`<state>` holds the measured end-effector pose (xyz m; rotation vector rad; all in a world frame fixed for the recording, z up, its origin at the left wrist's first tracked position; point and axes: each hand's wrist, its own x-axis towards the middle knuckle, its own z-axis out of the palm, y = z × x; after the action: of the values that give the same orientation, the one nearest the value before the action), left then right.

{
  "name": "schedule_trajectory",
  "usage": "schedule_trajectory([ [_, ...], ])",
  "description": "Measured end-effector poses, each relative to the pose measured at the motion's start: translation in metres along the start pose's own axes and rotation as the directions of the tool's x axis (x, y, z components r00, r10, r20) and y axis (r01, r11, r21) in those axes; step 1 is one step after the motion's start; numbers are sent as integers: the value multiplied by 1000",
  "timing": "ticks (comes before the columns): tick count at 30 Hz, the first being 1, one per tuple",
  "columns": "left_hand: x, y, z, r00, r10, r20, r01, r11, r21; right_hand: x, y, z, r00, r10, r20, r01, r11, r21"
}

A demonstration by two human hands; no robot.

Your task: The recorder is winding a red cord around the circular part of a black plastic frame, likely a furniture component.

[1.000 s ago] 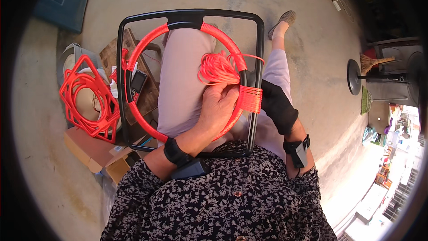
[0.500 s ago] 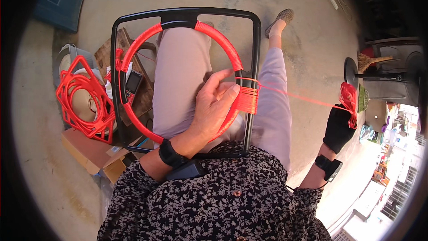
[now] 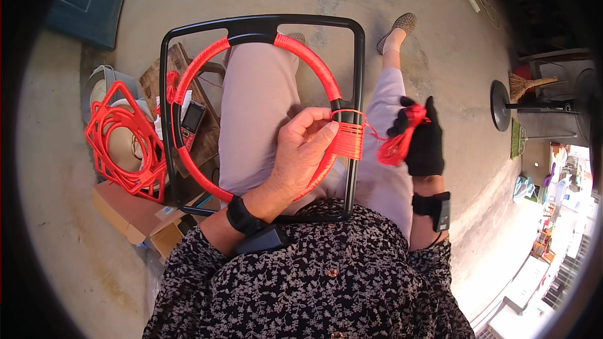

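Note:
On my lap lies a black square frame [image 3: 360, 56] with a round inner ring [image 3: 314, 66], mostly wrapped in red cord. My bare left hand [image 3: 303, 150] pinches the ring's right side, thumb and fingers on the wrapped cord there. Beside the thumb, flat turns of red cord [image 3: 349, 141] bridge the ring and the frame's right bar. A loop of cord runs from these turns to a loose red cord bundle [image 3: 402, 138]. In a black glove, my right hand [image 3: 427, 141] holds that bundle just right of the frame; some fingers are stretched out.
To the left, several red frames [image 3: 100, 132] rest over a pale bucket. A mobile phone [image 3: 191, 116] lies on a wooden stool [image 3: 204, 144]. Below is an open cardboard box [image 3: 129, 210]. A standing fan [image 3: 500, 107] and a broom [image 3: 524, 86] are at the right.
My right hand has come in leftward with the cord bundle, from far right to near the frame. The taut strand has gone slack. My left hand keeps its hold on the ring.

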<state>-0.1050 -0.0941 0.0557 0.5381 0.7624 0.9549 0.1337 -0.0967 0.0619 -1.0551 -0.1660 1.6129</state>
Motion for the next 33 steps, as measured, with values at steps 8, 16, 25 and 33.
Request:
schedule_trajectory([
  [8,1,-3,-2,999,-31,-18,31,999,-11,-38,20,49,990,140,0,-96,673,-733],
  [16,6,-11,-6,994,106,-9,-101,966,239,-66,21,52,997,18,78,35,781,-623],
  [25,-1,0,-4,986,-168,-2,168,985,-34,-67,-5,-59,929,-238,-283,104,903,-418],
  [33,2,-2,-6,965,-262,-7,262,964,35,-67,18,-6,910,394,129,-200,690,-696],
])
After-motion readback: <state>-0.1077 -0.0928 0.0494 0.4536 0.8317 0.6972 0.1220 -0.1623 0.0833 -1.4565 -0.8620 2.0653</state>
